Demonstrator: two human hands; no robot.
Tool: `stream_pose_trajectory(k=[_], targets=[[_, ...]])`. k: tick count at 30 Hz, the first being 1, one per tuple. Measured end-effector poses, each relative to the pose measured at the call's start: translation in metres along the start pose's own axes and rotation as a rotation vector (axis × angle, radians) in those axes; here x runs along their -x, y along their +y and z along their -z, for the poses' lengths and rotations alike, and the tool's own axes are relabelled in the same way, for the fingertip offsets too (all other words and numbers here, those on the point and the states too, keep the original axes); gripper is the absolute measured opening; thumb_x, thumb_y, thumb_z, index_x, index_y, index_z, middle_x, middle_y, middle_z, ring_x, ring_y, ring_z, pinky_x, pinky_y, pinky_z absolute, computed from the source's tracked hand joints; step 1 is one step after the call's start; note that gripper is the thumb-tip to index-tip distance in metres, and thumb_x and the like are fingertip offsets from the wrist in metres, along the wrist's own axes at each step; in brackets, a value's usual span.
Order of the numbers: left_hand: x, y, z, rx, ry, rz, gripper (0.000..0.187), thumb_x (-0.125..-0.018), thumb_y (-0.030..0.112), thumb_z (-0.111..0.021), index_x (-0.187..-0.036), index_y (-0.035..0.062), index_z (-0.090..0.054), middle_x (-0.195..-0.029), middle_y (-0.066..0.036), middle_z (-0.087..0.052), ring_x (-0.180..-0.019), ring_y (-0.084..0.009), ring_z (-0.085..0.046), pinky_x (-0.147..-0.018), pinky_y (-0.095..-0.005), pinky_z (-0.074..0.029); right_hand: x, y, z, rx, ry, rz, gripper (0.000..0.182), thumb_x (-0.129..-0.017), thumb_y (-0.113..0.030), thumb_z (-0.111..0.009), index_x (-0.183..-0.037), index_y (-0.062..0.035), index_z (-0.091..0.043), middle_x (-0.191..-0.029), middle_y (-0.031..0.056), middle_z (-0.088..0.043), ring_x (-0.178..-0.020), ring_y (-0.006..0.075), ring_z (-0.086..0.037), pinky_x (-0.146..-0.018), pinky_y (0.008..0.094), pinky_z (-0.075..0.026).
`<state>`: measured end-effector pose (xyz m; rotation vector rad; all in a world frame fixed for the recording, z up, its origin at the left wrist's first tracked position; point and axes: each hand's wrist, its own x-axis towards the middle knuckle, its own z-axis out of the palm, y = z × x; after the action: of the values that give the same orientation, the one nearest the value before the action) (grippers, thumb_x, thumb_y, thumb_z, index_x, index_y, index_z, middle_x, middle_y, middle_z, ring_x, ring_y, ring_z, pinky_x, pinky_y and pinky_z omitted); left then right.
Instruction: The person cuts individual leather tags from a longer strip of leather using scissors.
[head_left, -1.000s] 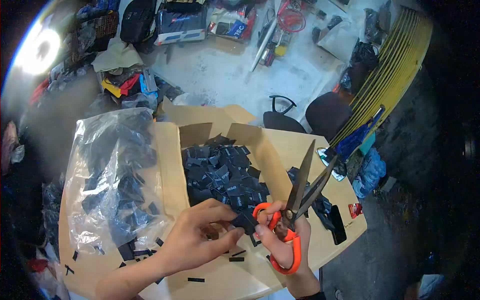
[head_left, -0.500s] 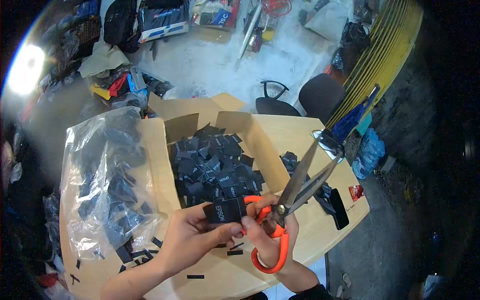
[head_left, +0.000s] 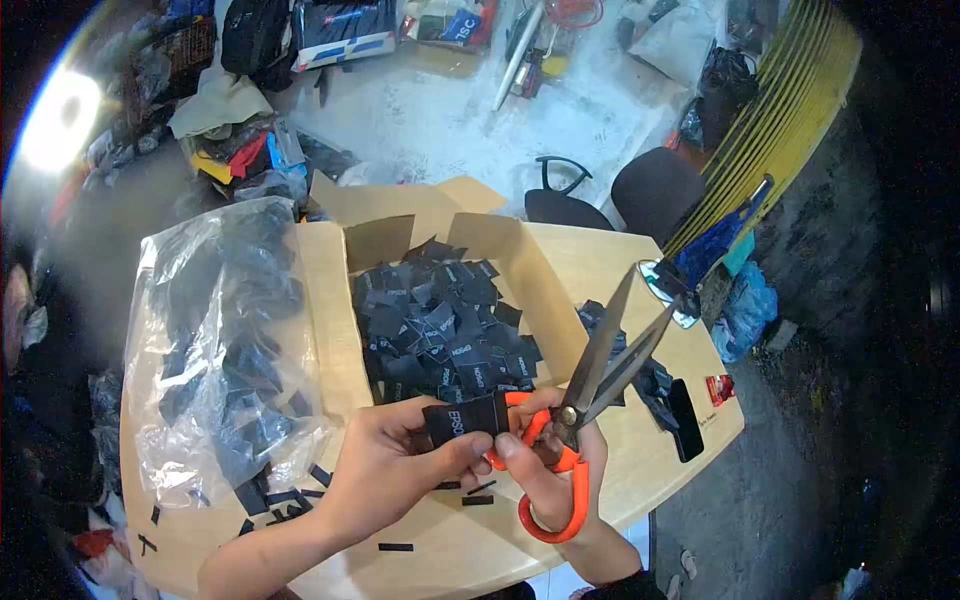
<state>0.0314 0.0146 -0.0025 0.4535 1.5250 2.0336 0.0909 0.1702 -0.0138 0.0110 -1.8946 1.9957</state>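
Note:
Pinched between thumb and fingers of my left hand (head_left: 385, 465) is a black label with white lettering (head_left: 462, 420). My right hand (head_left: 550, 470) is closed round the orange handles of large scissors (head_left: 600, 375); its thumb tip is at the label's right end. The scissor blades point up and to the right, parted. Just beyond the hands, a cardboard box (head_left: 535, 300) holds a heap of similar black labels (head_left: 440, 325). Small black strips (head_left: 396, 547) lie on the table near my left forearm.
A clear plastic bag (head_left: 220, 350) with black pieces covers the table's left side. On the right of the table (head_left: 640, 480) are a phone (head_left: 686, 420), a red packet (head_left: 720, 389) and more black pieces. Chairs (head_left: 655, 195) stand beyond the far edge.
The view has shifted slightly, so the box and table appear a little further right. Both hands keep their hold on the label and scissors; my left thumb now covers more of the lettering.

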Motion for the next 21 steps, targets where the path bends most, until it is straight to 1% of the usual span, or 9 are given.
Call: stream_pose_trajectory(k=[2,4,6,7,10,11,14,18,21], targets=[[0.000,-0.001,-0.001,0.056,0.068,0.008,0.014,-0.081,0.005,-0.067,-0.088,-0.0054,-0.060,-0.077,-0.012,-0.066,-0.067,-0.0160,-0.064,-0.063,-0.0263,-0.052,0.001,-0.002,0.004,0.068,-0.047,0.027,0.025,-0.079,-0.001,-0.064,-0.100,-0.0006,-0.051,-0.082,0.0031,-0.055,-0.076,0.0075,-0.052,-0.067,0.0223,-0.043],[0.001,0.002,-0.003,0.073,0.086,-0.001,0.014,-0.081,0.004,-0.067,-0.088,-0.0055,-0.060,-0.076,-0.013,-0.066,-0.067,-0.0165,-0.064,-0.063,-0.0267,-0.052,0.005,-0.006,0.013,0.112,-0.114,0.020,0.028,-0.079,-0.003,-0.066,-0.102,-0.0004,-0.050,-0.081,0.0029,-0.054,-0.076,0.0075,-0.053,-0.067,0.0216,-0.043],[0.003,0.004,-0.002,0.090,0.109,-0.016,0.014,-0.080,0.003,-0.067,-0.088,-0.0056,-0.060,-0.076,-0.013,-0.066,-0.067,-0.0169,-0.064,-0.062,-0.0271,-0.052,0.014,-0.003,0.024,0.118,-0.271,-0.113,0.032,-0.079,-0.005,-0.067,-0.105,-0.0014,-0.049,-0.082,0.0029,-0.054,-0.075,0.0081,-0.053,-0.068,0.0210,-0.043],[0.005,0.004,-0.002,0.116,0.110,-0.043,0.014,-0.080,0.002,-0.067,-0.089,-0.0058,-0.060,-0.076,-0.014,-0.066,-0.067,-0.0173,-0.064,-0.061,-0.0278,-0.052,0.022,-0.007,0.030,0.188,-0.291,-0.252,0.038,-0.078,-0.009,-0.069,-0.109,-0.0026,-0.048,-0.085,0.0038,-0.055,-0.075,0.0095,-0.054,-0.070,0.0220,-0.044],[0.008,0.009,-0.003,0.149,0.126,-0.077,0.014,-0.079,0.001,-0.067,-0.088,-0.0060,-0.060,-0.076,-0.015,-0.065,-0.067,-0.0180,-0.065,-0.060,-0.0289,-0.053,0.032,-0.010,0.034,0.263,-0.393,-0.278,0.044,-0.077,-0.014,-0.072,-0.112,-0.0035,-0.047,-0.087,0.0044,-0.055,-0.076,0.0104,-0.054,-0.071,0.0240,-0.046],[0.009,0.010,-0.004,0.153,0.142,-0.082,0.014,-0.079,0.000,-0.067,-0.088,-0.0059,-0.060,-0.076,-0.015,-0.065,-0.067,-0.0183,-0.065,-0.060,-0.0293,-0.053,0.035,-0.007,0.035,0.276,-0.432,-0.273,0.052,-0.074,-0.020,-0.076,-0.115,-0.0033,-0.046,-0.088,0.0047,-0.055,-0.077,0.0111,-0.054,-0.073,0.0257,-0.046],[0.010,0.009,-0.006,0.143,0.153,-0.097,0.012,-0.079,0.000,-0.067,-0.087,-0.0054,-0.060,-0.076,-0.015,-0.066,-0.068,-0.0180,-0.065,-0.061,-0.0289,-0.053,0.040,-0.008,0.032,0.288,-0.455,-0.336,0.055,-0.074,-0.021,-0.077,-0.116,-0.0035,-0.046,-0.088,0.0044,-0.055,-0.077,0.0114,-0.054,-0.074,0.0261,-0.046],[0.013,0.011,-0.009,0.165,0.117,-0.052,0.011,-0.079,0.000,-0.067,-0.087,-0.0053,-0.061,-0.076,-0.015,-0.066,-0.068,-0.0174,-0.065,-0.062,-0.0284,-0.053,0.040,-0.007,0.028,0.323,-0.465,-0.296,0.055,-0.074,-0.021,-0.076,-0.117,-0.0035,-0.046,-0.088,0.0037,-0.055,-0.075,0.0111,-0.053,-0.071,0.0253,-0.046],[0.014,0.007,-0.008,0.149,0.098,-0.100,0.009,-0.080,0.000,-0.065,-0.087,-0.0054,-0.062,-0.076,-0.014,-0.067,-0.068,-0.0168,-0.065,-0.062,-0.0278,-0.053,0.039,-0.004,0.026,0.336,-0.467,-0.282,0.054,-0.074,-0.020,-0.076,-0.116,-0.0042,-0.046,-0.084,0.0032,-0.054,-0.071,0.0109,-0.053,-0.066,0.0251,-0.046]])
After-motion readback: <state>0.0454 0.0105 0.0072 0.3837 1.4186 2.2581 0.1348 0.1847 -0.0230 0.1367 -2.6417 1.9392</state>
